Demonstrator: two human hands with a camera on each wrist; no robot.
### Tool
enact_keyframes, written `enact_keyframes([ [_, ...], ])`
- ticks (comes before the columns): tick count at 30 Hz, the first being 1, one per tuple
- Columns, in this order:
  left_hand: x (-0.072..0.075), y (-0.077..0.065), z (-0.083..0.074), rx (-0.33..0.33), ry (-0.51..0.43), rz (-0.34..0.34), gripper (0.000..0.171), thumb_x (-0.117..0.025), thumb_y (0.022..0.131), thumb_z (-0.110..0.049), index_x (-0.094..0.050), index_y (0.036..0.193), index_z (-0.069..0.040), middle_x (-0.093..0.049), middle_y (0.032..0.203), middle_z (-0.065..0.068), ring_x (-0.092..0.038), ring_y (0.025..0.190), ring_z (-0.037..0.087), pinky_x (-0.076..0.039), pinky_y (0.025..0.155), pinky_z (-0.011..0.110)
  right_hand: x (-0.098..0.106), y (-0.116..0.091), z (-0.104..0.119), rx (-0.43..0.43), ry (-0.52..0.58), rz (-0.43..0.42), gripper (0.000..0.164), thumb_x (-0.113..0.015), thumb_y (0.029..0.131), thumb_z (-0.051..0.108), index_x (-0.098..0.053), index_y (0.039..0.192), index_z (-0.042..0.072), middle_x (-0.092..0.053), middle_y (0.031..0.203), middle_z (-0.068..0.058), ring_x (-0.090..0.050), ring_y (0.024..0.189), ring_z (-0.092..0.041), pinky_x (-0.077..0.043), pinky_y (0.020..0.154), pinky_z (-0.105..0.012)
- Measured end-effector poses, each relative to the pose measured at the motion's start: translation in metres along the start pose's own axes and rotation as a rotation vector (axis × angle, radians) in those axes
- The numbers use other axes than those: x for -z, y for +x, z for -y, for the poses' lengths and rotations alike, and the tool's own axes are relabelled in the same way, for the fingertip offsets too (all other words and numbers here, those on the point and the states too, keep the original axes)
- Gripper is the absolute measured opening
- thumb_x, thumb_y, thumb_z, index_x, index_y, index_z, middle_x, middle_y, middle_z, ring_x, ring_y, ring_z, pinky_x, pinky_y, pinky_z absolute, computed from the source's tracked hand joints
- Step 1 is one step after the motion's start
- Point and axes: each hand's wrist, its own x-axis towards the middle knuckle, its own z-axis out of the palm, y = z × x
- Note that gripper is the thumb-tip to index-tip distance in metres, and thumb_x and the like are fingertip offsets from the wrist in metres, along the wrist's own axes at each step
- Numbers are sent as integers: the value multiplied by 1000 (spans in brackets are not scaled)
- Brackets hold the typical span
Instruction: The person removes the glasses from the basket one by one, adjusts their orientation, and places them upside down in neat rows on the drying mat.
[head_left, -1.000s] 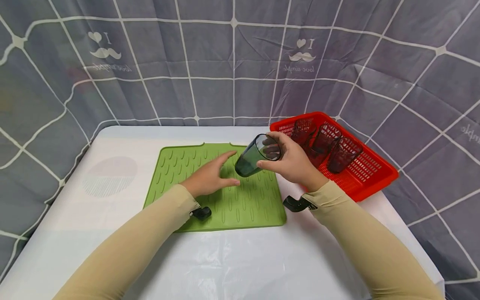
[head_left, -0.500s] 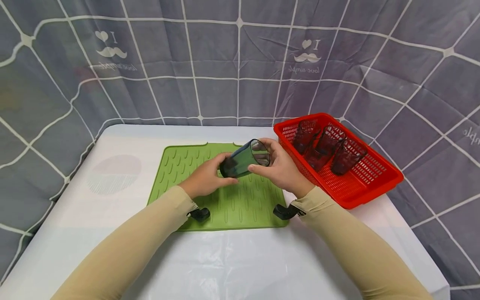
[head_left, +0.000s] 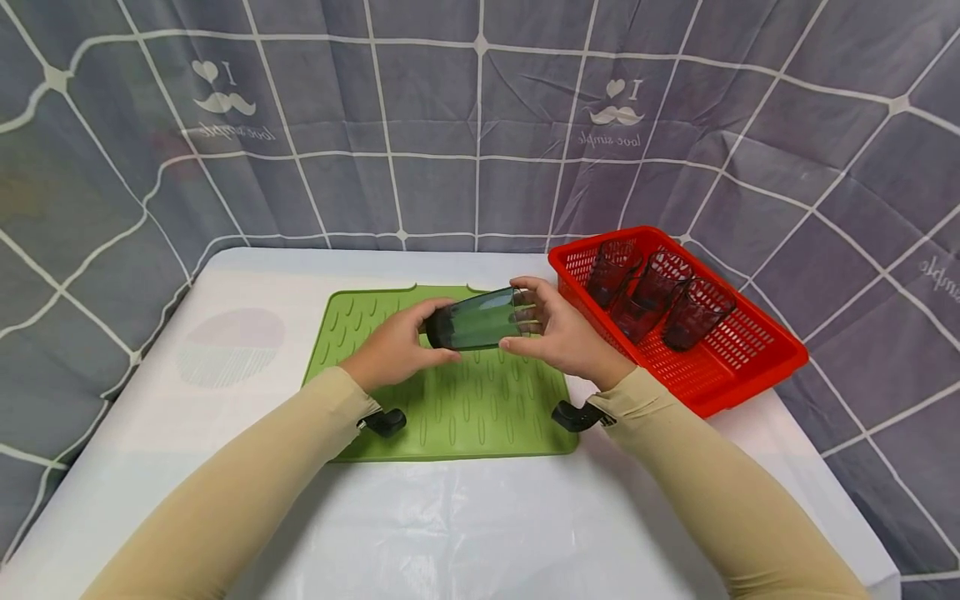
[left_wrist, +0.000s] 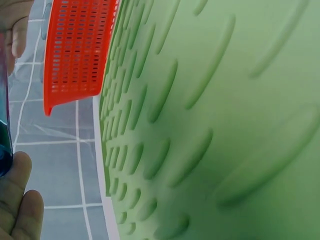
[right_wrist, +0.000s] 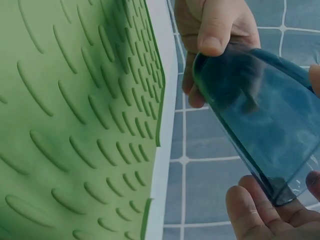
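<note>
Compared with a second ago, the single tapered blue-green transparent glass (head_left: 476, 320) lies more nearly level and farther left, and the left grip (head_left: 393, 346), then apart from it, now clasps its base. The right grip (head_left: 564, 337) holds the rim end, so the glass spans both grips, above one green ridged mat (head_left: 457, 421) on the white-covered table (head_left: 480, 525). Three dark tinted glasses (head_left: 696, 315) lean inside one red perforated plastic basket (head_left: 738, 337).
</note>
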Motion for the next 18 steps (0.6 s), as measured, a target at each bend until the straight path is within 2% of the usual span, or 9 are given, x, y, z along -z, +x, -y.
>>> enact_keyframes([
  [6, 8, -2, -1, -18, 8, -19, 79, -90, 86, -26, -51, 155, -22, -62, 144, 7, -66, 119, 29, -60, 82, 38, 0, 1, 0, -8, -45, 13, 82, -81, 88, 2, -35, 156, 5, -51, 148, -23, -61, 127, -41, -49, 112, -57],
  [11, 14, -3, -2, -19, 0, -28, 80, -90, 86, -23, -51, 155, -21, -63, 139, 7, -66, 123, 29, -55, 94, 43, 0, 1, -1, -26, -55, 19, 83, -82, 87, 1, -35, 155, 2, -49, 149, -28, -59, 128, -47, -49, 113, -59],
  [18, 21, -5, -4, -11, -36, -21, 80, -90, 87, -22, -49, 156, -23, -65, 133, 9, -67, 120, 29, -55, 90, 41, -1, 2, -2, -47, -75, 32, 86, -84, 87, 2, -34, 157, 5, -49, 151, -27, -61, 129, -44, -52, 110, -57],
])
